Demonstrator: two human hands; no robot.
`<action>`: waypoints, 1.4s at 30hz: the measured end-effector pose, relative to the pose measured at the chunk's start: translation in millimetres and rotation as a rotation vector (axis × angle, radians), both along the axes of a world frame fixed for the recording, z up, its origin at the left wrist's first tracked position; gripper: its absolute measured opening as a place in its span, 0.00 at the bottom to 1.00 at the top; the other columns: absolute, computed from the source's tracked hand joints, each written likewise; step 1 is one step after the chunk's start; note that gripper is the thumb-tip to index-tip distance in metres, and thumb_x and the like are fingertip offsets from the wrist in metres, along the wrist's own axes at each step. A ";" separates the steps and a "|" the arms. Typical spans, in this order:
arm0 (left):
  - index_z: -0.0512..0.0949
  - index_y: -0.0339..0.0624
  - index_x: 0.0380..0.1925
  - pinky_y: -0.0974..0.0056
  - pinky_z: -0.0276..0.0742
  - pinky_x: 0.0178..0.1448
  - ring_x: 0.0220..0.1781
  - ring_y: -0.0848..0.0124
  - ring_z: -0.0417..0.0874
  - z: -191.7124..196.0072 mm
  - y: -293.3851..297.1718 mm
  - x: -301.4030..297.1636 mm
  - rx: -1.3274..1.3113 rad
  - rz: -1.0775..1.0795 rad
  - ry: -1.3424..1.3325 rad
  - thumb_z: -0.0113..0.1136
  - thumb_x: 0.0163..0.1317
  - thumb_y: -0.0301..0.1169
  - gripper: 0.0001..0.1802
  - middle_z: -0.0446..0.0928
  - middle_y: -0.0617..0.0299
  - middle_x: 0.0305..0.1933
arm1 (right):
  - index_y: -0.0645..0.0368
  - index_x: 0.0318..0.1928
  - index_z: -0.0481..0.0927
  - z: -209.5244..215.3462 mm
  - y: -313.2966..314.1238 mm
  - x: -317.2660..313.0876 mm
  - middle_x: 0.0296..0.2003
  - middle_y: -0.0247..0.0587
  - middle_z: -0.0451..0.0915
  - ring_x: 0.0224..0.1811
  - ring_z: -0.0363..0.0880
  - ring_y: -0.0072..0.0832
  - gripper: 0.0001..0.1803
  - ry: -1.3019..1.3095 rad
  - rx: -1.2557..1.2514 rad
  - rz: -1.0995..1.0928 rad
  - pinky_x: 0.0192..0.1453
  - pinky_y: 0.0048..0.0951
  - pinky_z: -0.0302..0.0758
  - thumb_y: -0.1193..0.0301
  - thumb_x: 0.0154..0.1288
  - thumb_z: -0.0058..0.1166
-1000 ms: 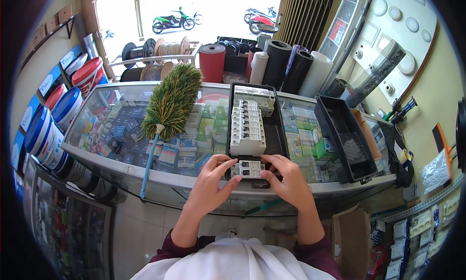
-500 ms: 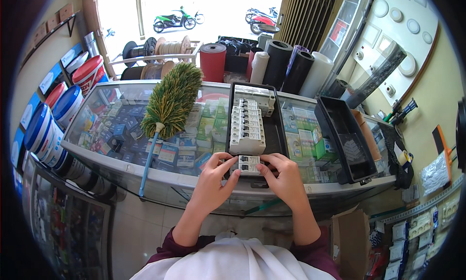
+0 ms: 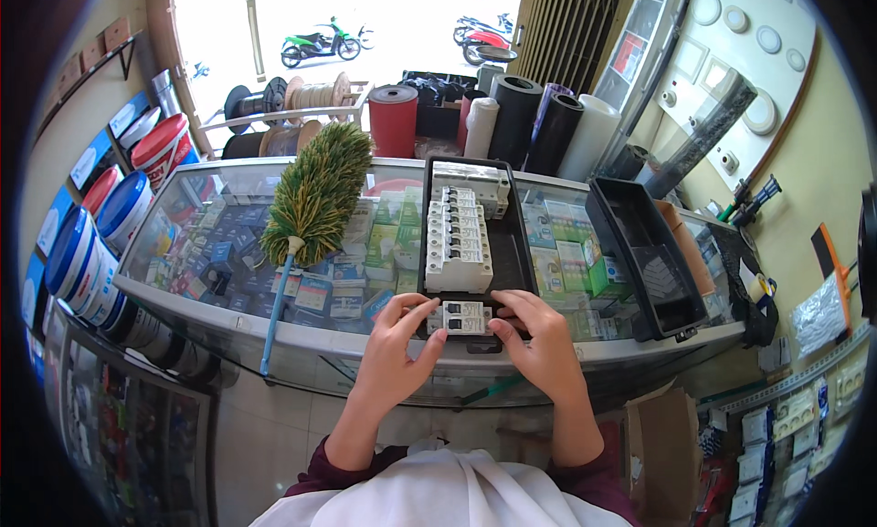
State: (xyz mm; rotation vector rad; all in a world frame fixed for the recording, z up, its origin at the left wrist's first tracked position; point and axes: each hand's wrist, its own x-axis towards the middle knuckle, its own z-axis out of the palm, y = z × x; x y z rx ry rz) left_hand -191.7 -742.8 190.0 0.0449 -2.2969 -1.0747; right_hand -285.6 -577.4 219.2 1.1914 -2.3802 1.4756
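Note:
A white two-pole circuit breaker with black switches sits at the near end of a long black tray on the glass counter. My left hand is at its left side, thumb and fingers spread apart. On the other side my right hand has its thumb at the breaker's right edge and its fingers loosely bent over the tray's rim. Neither hand is closed around it. Just beyond stands a row of several white circuit breakers, with more white breakers at the tray's far end.
The glass display counter holds many boxed goods. A green-yellow duster with a blue handle lies left of the tray. An empty-looking black case half rests to the right. Rolls of sheeting and cable spools stand behind.
Both hands have loosened from the two-pole breaker, opening slight gaps at its sides. The breaker now sits a little nearer me, farther from the row. The whole view has shifted slightly.

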 end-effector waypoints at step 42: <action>0.70 0.36 0.48 0.68 0.70 0.48 0.44 0.71 0.75 -111.6 296.1 143.8 -0.006 -1.771 -0.681 0.49 0.62 0.27 0.15 0.71 0.57 0.45 | 0.63 0.44 0.76 -145.3 290.4 472.9 0.39 0.38 0.79 0.39 0.76 0.21 0.12 -0.381 -0.734 -1.382 0.45 0.21 0.72 0.70 0.67 0.44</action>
